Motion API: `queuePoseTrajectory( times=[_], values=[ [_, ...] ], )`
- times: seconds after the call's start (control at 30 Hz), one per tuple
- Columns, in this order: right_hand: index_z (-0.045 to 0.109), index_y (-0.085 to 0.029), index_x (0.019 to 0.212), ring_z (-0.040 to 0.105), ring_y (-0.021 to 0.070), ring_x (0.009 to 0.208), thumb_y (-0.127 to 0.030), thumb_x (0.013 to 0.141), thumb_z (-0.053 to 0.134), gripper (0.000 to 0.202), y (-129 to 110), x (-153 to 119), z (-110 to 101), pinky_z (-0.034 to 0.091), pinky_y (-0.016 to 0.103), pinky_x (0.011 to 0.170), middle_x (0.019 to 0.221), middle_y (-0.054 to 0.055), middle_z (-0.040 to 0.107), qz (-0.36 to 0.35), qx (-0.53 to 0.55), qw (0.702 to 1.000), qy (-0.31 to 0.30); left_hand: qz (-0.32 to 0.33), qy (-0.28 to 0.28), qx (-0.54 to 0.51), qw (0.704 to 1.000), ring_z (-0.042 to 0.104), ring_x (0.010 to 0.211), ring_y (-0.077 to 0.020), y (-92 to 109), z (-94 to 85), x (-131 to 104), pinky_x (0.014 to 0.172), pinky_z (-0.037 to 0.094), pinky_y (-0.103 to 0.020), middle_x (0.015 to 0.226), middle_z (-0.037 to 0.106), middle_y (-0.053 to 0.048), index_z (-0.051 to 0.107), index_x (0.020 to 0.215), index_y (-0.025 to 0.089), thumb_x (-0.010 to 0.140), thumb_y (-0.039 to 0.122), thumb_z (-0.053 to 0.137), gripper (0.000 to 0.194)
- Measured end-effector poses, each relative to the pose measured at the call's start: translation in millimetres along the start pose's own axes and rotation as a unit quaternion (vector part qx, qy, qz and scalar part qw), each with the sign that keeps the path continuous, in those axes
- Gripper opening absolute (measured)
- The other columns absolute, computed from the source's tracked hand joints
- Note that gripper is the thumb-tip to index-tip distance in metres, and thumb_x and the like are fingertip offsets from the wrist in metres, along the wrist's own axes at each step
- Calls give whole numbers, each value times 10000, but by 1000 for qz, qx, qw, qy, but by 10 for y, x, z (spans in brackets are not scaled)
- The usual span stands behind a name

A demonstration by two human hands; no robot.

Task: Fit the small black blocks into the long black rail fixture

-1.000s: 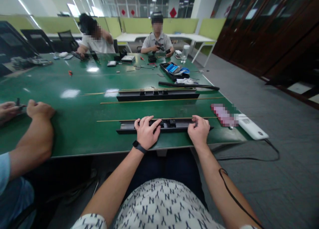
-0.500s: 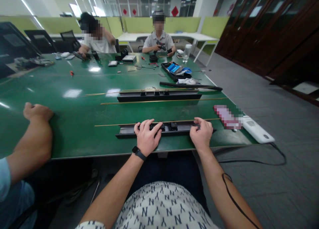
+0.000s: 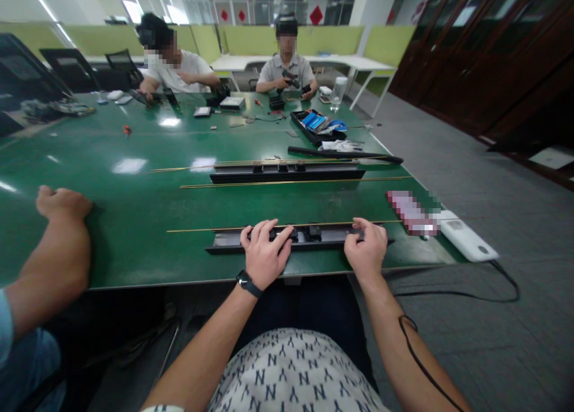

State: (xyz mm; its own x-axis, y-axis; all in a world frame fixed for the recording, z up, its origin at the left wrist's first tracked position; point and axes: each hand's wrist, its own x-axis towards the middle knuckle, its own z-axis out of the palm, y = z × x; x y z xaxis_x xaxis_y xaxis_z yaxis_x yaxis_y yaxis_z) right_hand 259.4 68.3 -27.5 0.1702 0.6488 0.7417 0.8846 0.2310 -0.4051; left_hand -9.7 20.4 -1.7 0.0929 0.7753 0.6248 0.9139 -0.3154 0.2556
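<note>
A long black channel (image 3: 332, 246) lies near the table's front edge with black blocks (image 3: 313, 233) inside it. Along its far side runs a thin brass-coloured rod (image 3: 191, 230). My left hand (image 3: 268, 252) reaches over the channel, its fingers bent across the far edge and its thumb on the near side, partly covering one block. Curled at the channel's right end, my right hand (image 3: 368, 250) has its thumb and forefinger by the rod; the exact contact is hidden.
Behind lies a second black channel (image 3: 287, 176) with rods around it. A black tube (image 3: 343, 153), gloves (image 3: 339, 145) and a tool tray (image 3: 298, 122) are farther back. At right are a phone (image 3: 410, 211) and a white power bank (image 3: 466, 237). Another person's arm (image 3: 63, 238) rests left; two people sit opposite.
My hands keep nearly the same hold, with only slight finger movement at the right. The view shifts a little. Across the table, the person at left has lowered a raised hand.
</note>
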Motion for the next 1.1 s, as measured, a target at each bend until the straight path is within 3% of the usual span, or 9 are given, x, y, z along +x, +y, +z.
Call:
queuePoseTrajectory(
  times=[0.4,0.77,1.1],
  values=[
    [647,-165,1200,595,271,948,-163,834,552,378,-33,16,33,467,448,969,943,86,727,29,-13,999,20,-6,16,9,1000,536,1386,-312,-3,46,-23,1211,172,-605,1425,665,-73,744,1262,410,984,371,647,297],
    [657,-172,1111,581,275,942,-220,875,561,260,21,26,66,436,461,995,925,101,706,36,-21,999,32,-49,35,26,998,491,1406,-352,24,71,-68,1200,99,-672,1478,614,-89,750,1251,446,965,409,678,298],
    [663,-172,1106,566,276,960,-211,876,555,257,-1,24,54,439,471,1001,933,108,703,46,-10,998,30,-90,70,33,993,482,1277,-359,20,45,-78,1146,265,-611,1292,590,-144,813,1101,328,903,491,736,267]
  ],
)
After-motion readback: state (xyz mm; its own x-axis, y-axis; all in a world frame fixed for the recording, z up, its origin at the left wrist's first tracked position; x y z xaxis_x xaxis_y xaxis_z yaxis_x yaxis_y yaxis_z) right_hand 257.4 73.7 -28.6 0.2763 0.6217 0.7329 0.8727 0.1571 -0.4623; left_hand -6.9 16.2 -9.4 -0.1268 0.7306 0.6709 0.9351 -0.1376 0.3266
